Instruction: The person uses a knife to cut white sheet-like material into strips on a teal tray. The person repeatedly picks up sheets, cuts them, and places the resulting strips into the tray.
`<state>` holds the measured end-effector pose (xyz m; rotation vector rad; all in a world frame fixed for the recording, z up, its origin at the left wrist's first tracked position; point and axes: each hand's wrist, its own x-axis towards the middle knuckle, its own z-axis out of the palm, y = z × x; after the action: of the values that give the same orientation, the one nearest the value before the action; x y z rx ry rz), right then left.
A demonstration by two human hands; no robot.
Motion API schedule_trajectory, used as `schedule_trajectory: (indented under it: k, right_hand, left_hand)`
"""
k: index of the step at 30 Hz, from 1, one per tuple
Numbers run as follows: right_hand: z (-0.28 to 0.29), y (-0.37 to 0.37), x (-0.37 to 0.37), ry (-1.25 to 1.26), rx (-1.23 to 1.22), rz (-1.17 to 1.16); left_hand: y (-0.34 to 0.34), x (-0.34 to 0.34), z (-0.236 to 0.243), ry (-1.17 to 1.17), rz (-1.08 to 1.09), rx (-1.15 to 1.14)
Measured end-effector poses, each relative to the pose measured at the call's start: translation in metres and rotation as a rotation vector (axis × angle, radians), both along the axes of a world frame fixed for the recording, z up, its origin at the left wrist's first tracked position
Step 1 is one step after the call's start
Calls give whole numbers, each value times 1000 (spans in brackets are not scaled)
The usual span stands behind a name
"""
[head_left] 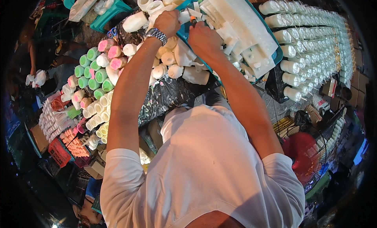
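Observation:
At the near rim of a teal tub (279,55), both my hands are closed. My left hand (168,23), with a metal watch at the wrist, pinches a small white waxy piece (183,17); its fingertips are partly hidden. Just to its right, my right hand (205,40) grips a small orange-handled tool (193,19) with a thin blade, perhaps a knife or scissors. Large flat white wax sheets (251,41) and narrow offcuts fill the tub. Several hollow white wax cylinders (154,7) stand beyond my left hand.
Pink-topped cylinders (114,52), green cylinders (94,84) and blue scissors (112,33) lie left on a black plastic-covered table (169,95). Rows of white candles with wicks (292,49) stand right. A red-centred fan (302,153) is at lower right, a teal stool (112,11) at upper left.

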<state>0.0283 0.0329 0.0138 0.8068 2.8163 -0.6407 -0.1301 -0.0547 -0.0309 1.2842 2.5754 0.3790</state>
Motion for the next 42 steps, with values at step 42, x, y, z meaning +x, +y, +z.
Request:
schedule_trajectory:
  k: [42]
  right_hand:
    - [-48,-8,0,-125,-32,130]
  left_hand:
    - [-28,24,-28,-47,111,292]
